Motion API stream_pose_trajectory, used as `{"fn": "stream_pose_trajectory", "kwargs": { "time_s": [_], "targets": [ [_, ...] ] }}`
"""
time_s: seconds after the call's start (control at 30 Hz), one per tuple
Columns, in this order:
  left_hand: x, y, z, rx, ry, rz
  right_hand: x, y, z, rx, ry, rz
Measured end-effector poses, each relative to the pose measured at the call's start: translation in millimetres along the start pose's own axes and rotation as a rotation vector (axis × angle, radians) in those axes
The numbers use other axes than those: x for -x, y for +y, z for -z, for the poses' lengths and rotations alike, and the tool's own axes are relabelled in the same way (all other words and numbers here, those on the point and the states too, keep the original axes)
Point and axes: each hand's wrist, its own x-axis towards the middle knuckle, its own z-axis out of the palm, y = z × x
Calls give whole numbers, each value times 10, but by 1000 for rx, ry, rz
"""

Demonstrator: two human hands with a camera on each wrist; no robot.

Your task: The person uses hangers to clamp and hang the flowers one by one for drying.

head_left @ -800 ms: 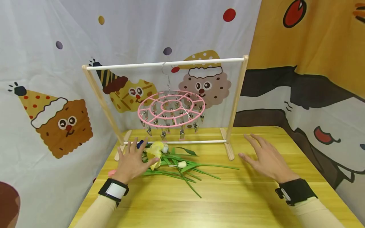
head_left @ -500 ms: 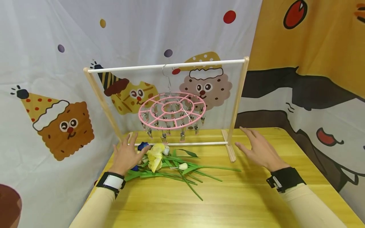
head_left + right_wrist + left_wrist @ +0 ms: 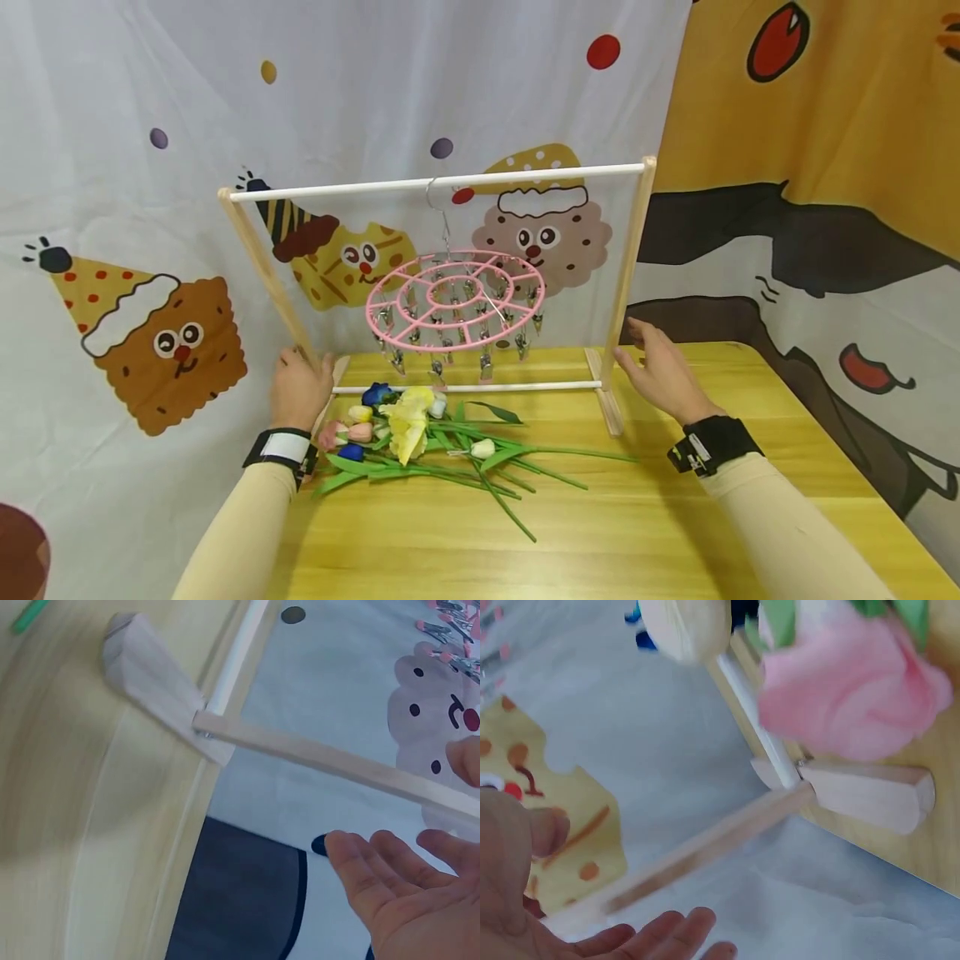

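Note:
A wooden rack (image 3: 258, 258) with white crossbars stands at the back of the table. My left hand (image 3: 300, 392) is around its left post, thumb on one side and fingers on the other; the left wrist view shows those fingers (image 3: 660, 930) loosely extended, not wrapped round the wood. Beside the right post (image 3: 322, 759) is my right hand (image 3: 663, 375), thumb and fingers spread to either side, apart from it. From the top bar hangs a pink round clip hanger (image 3: 457, 343) with several metal clips. Artificial flowers (image 3: 408, 425) lie in front of the rack.
The wooden table (image 3: 480, 567) extends in front of the flowers and to the right. Behind the rack hangs a patterned cloth (image 3: 360, 92). A pink flower (image 3: 847, 690) lies close to the rack's left foot (image 3: 877, 795).
My left hand has moved left from over the flowers to the left post. The right hand has moved left and slightly up, toward the right post. The flowers stay in place.

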Motion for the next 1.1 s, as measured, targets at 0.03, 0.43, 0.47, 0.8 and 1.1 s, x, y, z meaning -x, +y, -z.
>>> {"fn": "stream_pose_trajectory", "kwargs": {
  "time_s": [0.03,0.43,0.47,0.8,1.1],
  "targets": [
    [-41,-41,-2,16,1,24,-32,-2,-22,-18,10,3],
    [-306,-255,-37,75,13,35,-215,28,-208,-86,127,-14],
    [-319,-256,-52,73,11,45,-221,40,-217,-81,147,-11],
    [-404,-162,-96,98,-5,28,-261,109,-148,-34,223,-20],
    [-462,-274,-183,77,20,-78,-282,171,-126,-21,208,-51]
  ]
}}
